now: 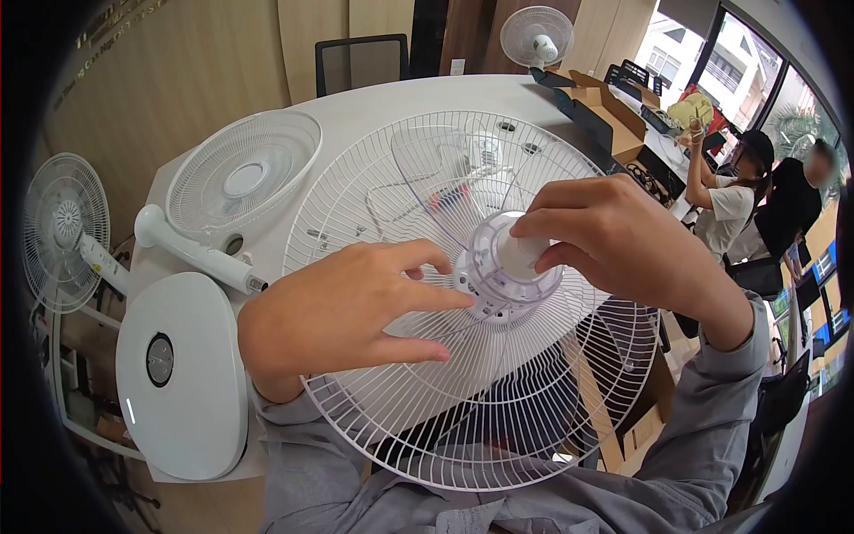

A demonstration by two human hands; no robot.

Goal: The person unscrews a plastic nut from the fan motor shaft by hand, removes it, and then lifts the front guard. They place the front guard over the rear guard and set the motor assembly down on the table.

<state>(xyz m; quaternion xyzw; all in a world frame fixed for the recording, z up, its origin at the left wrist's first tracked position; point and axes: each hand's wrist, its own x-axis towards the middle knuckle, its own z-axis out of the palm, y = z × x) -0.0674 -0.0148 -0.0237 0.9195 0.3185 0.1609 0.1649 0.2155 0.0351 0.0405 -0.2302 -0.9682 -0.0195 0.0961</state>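
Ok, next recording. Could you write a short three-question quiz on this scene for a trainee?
1. Which hand grips the white cap at the clear hub?
2. True or false: the large white disc is in the left half of the picture.
3. The white tube lies between the disc and: a) the cardboard box; b) the fan grille on the table; c) the chair.

Key: 1. The right hand; 2. True; 3. b

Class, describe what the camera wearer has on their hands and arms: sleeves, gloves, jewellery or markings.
The left hand and right hand are bare: no gloves, rings or watch show. Loose, creased, plain grey sleeves cover the arms, ending short of the wrists. No markings are visible.
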